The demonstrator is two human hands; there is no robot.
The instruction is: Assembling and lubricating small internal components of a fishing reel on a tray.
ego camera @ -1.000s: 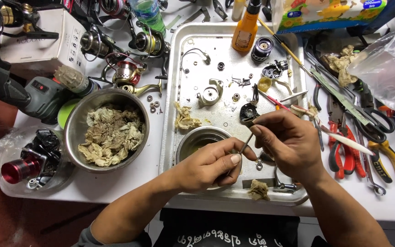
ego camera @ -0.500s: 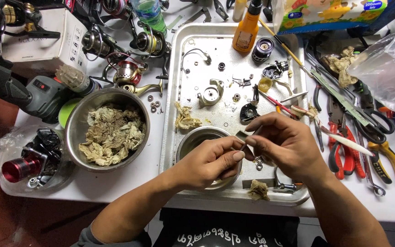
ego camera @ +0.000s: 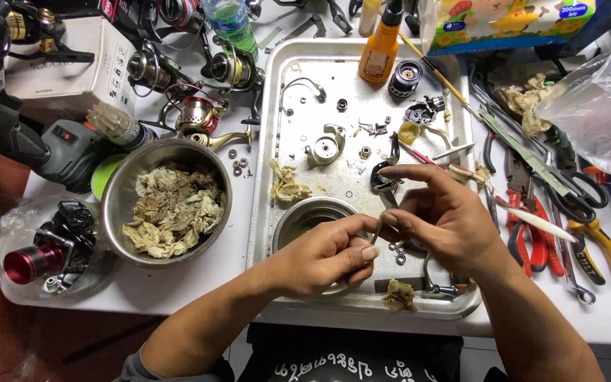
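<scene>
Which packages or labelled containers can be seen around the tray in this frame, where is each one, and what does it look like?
White cardboard box: top left, rectangular, dark print on its side.
Orange bottle: top of the metal tray, dark nozzle, pale label.
Tissue box: top right, colourful cartoon print on yellow and blue.
Clear green bottle: top centre, blue label.
Clear plastic bag: right edge, crumpled.

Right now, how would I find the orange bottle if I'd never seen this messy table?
Look for the big metal tray in the middle of the table, full of tiny reel parts. Go to its far edge, away from the person's hands, near the colourful tissue box. The orange bottle stands there with a dark nozzle: the only bright orange thing on the tray.
</scene>
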